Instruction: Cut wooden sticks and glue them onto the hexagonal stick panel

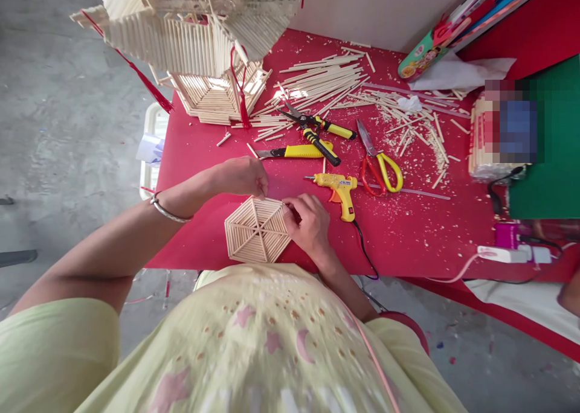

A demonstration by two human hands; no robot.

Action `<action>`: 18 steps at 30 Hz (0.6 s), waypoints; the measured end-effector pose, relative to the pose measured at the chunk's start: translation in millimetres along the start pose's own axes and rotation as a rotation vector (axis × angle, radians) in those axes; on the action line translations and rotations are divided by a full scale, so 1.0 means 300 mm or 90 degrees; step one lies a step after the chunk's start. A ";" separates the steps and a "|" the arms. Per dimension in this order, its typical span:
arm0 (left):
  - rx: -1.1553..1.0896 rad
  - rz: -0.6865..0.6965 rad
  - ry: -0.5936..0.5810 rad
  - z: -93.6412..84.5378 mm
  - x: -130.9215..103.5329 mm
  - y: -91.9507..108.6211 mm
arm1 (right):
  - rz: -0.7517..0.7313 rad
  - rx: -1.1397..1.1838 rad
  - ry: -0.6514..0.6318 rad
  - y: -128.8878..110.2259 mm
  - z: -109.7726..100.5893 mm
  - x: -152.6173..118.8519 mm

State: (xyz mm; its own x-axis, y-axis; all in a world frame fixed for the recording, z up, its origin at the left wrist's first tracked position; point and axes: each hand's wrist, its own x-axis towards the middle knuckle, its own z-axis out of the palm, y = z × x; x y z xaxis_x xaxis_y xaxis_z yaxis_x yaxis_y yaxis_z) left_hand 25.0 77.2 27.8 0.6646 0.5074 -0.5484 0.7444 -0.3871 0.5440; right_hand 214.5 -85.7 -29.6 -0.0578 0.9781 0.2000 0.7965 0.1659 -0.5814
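Observation:
A hexagonal panel of thin wooden sticks (242, 244), with spokes meeting at its middle, lies flat near the table's front edge. My right hand (312, 223) is at its upper right corner, fingers curled and gripping the rim. Above the panel's top edge, my left hand (242, 176) is closed with the fingertips pointing down; what it pinches, if anything, is too small to make out. To the right of my hands lies a yellow hot glue gun (338, 186). Just beyond my left hand is a yellow utility knife (301, 151).
Pliers with black-yellow handles (317, 132) and scissors (379, 159) lie beyond the glue gun. Loose wooden sticks (326, 81) and scraps cover the red table's (190, 153) back. A stick-built model with red tassels (181, 44) stands back left. A white power strip (502, 254) sits at right.

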 end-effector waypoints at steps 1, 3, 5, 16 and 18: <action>0.005 0.005 0.000 0.002 0.001 -0.003 | -0.001 0.001 0.000 0.001 0.001 -0.001; 0.021 0.015 -0.005 0.004 0.005 -0.009 | -0.001 0.005 0.000 0.001 0.002 -0.002; 0.030 0.020 -0.010 0.003 0.008 -0.013 | 0.001 0.009 0.002 0.000 0.003 -0.003; 0.014 0.035 -0.007 0.010 0.009 -0.016 | 0.005 0.021 0.011 0.000 0.008 -0.004; 0.016 0.042 0.000 0.013 0.009 -0.019 | 0.004 0.021 0.011 -0.001 0.007 -0.003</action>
State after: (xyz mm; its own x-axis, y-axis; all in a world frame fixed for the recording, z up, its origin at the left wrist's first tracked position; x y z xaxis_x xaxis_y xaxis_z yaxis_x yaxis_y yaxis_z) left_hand 22.9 77.7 20.8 0.7118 0.4802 -0.5126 0.7009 -0.4382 0.5629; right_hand 213.1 -86.4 -31.1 -0.0425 0.9768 0.2098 0.7762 0.1645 -0.6086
